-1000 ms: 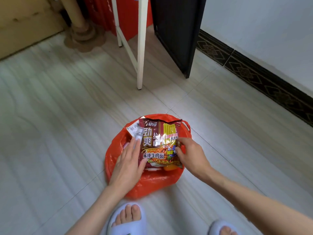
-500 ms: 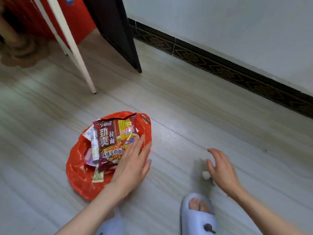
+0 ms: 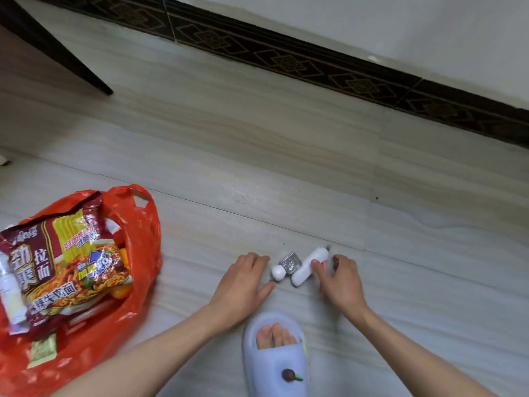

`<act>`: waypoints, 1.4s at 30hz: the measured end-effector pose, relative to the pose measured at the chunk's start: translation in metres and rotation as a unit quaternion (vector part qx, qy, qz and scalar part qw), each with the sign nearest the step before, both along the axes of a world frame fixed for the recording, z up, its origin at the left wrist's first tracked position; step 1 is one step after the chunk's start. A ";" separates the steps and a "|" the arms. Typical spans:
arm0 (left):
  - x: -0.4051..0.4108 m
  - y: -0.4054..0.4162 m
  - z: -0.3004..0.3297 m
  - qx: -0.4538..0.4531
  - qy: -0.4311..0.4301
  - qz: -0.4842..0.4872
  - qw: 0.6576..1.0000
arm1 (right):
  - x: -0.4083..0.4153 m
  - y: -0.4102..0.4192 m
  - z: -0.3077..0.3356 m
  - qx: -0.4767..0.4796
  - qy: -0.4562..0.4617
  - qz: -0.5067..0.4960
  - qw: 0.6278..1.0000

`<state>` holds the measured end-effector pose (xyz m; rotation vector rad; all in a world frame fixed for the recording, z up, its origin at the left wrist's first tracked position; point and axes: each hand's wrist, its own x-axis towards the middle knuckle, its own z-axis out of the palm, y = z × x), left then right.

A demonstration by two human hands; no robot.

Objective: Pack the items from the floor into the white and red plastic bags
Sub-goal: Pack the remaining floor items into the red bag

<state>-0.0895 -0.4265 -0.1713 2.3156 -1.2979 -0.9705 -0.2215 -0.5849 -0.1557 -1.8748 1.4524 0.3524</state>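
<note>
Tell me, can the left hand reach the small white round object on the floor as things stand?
Probably yes. The left hand rests on the floor right beside the small white round object, with only bare floor between its fingertips and the object.

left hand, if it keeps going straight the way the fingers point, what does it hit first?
Probably the small white round item, just past the left hand's fingertips, with the silver square piece right behind it. Depth is uncertain from this one view.

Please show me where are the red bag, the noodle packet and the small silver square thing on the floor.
red bag point(image 3: 140, 224): head view, on its right wall.
noodle packet point(image 3: 65, 259): head view, on its printed front.
small silver square thing point(image 3: 290, 262): head view, on its top.
</note>
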 end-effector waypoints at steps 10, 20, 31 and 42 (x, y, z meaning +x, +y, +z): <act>-0.001 -0.026 -0.017 -0.028 -0.028 0.031 0.999 | 0.042 -0.018 -0.012 0.080 0.002 -0.071 0.994; 0.051 0.018 0.036 -0.168 0.031 0.198 0.965 | 0.085 0.006 0.024 0.128 -0.158 -0.063 0.977; 0.102 0.172 0.134 -0.190 -0.083 0.460 0.864 | 0.189 0.139 0.088 0.237 -0.260 0.043 0.935; 0.156 0.295 0.094 -0.006 -0.117 0.605 0.788 | 0.279 0.255 0.098 0.124 -0.197 0.376 0.897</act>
